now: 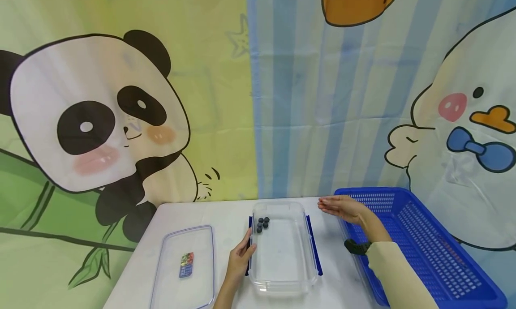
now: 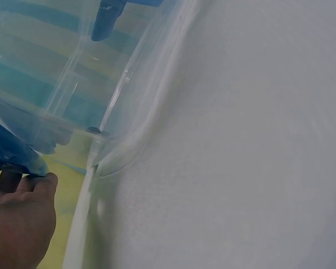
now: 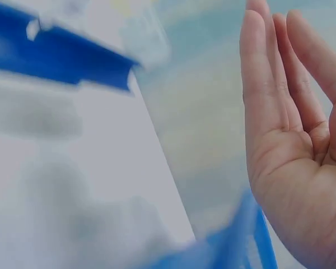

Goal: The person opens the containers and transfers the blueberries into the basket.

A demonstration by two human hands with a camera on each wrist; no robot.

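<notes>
A clear plastic storage container (image 1: 282,255) with blue side latches stands in the middle of the white table. Several dark round blueberries (image 1: 260,225) lie together near its far left corner. My left hand (image 1: 241,257) grips the left side, thumb over the rim and fingers outside by the blue latch (image 2: 14,151). To the right, my right hand (image 1: 342,208) hovers near the far left corner of the blue basket (image 1: 419,201), nothing in it. In the right wrist view its fingers (image 3: 260,78) extend nearly straight, held close together.
A clear flat lid (image 1: 185,237) with a small printed label (image 1: 186,264) lies left of the container. The blue mesh basket takes up the table's right side. A patterned curtain (image 1: 225,98) hangs behind the table's far edge.
</notes>
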